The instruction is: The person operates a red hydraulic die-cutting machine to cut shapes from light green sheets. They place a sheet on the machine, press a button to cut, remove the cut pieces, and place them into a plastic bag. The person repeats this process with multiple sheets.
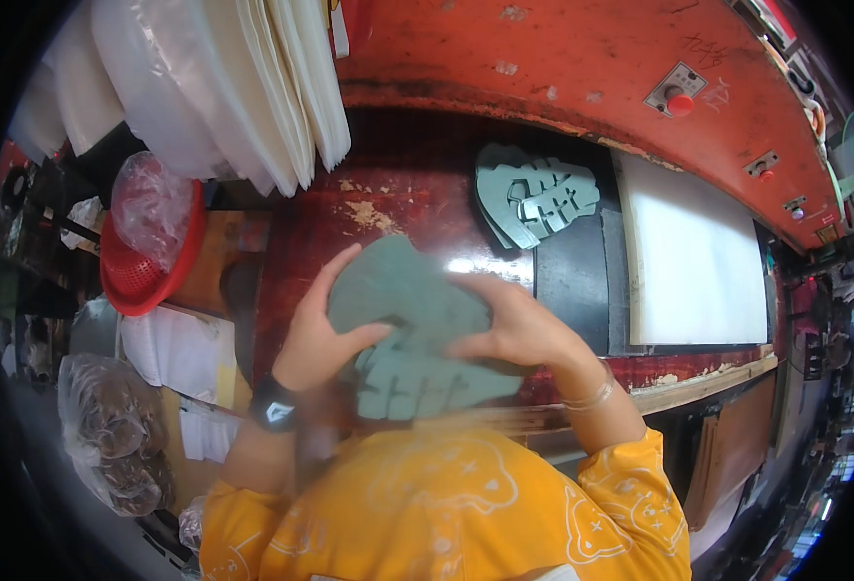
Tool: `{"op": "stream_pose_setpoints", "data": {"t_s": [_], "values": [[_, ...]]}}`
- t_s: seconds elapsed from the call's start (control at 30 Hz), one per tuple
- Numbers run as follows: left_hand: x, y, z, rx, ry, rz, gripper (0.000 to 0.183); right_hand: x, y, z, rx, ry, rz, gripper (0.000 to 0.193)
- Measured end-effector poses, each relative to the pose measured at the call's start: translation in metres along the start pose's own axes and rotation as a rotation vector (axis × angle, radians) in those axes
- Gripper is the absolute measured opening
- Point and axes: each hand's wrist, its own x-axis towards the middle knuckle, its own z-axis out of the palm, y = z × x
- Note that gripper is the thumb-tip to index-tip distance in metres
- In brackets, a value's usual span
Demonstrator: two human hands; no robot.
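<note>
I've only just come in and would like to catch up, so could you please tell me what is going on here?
A person in a yellow top is holding grey-green pieces between the left hand and right hand, over the near side of a dark red table. Blur hides how many there are. Farther off lies a pile of slotted pieces in a similar colour, with a white board to its right.
</note>
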Motion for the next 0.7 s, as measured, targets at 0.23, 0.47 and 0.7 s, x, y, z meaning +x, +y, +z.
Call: {"op": "stream_pose_setpoints", "data": {"t_s": [0.23, 0.47, 0.7], "values": [[0.022, -0.031, -0.005, 0.601, -0.01, 0.054, 0.07, -0.003, 0.017, 0.027, -0.429, 0.236, 0.007, 0.059], [0.035, -0.001, 0.001, 0.637, -0.196, -0.117, 0.063, -0.014, 0.018, 0.044, -0.498, 0.417, -0.126, 0.053], [0.031, -0.009, -0.003, 0.725, -0.079, 0.196, 0.049, -0.006, 0.028, 0.044, -0.373, 0.456, -0.26, 0.046]]}}
